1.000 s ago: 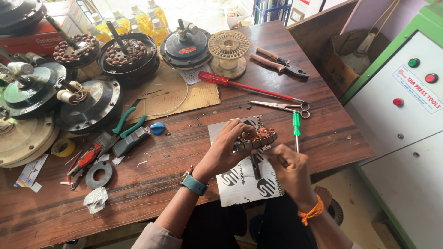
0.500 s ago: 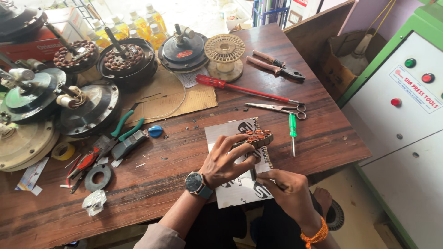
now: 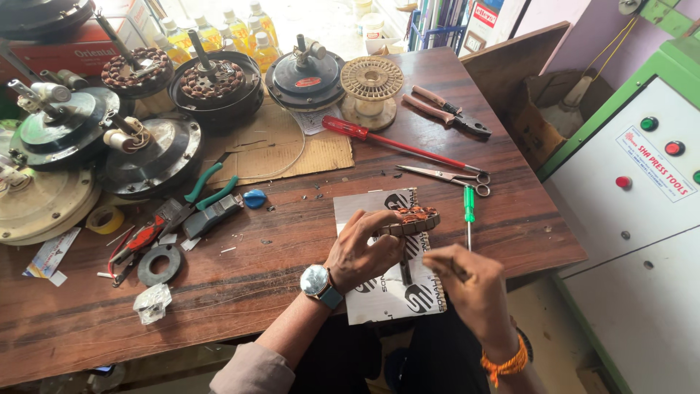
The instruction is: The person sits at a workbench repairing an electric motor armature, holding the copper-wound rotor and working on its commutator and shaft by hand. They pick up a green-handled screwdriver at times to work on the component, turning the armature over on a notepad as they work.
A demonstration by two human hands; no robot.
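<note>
My left hand, with a wristwatch on its wrist, grips a round stator with copper windings and holds it on edge over a white printed card on the wooden table. My right hand is just right of the stator and below it, with its fingers pinched together; what they pinch is too fine to make out. A green-handled screwdriver lies just right of the stator.
Scissors, a red-handled screwdriver and pliers lie at the back right. A wire spool, several fan motors, green pliers and cardboard fill the left. A green and white machine stands at right.
My left hand has turned the stator from flat to on edge. My right hand has drawn back from the stator towards me and to the right.
</note>
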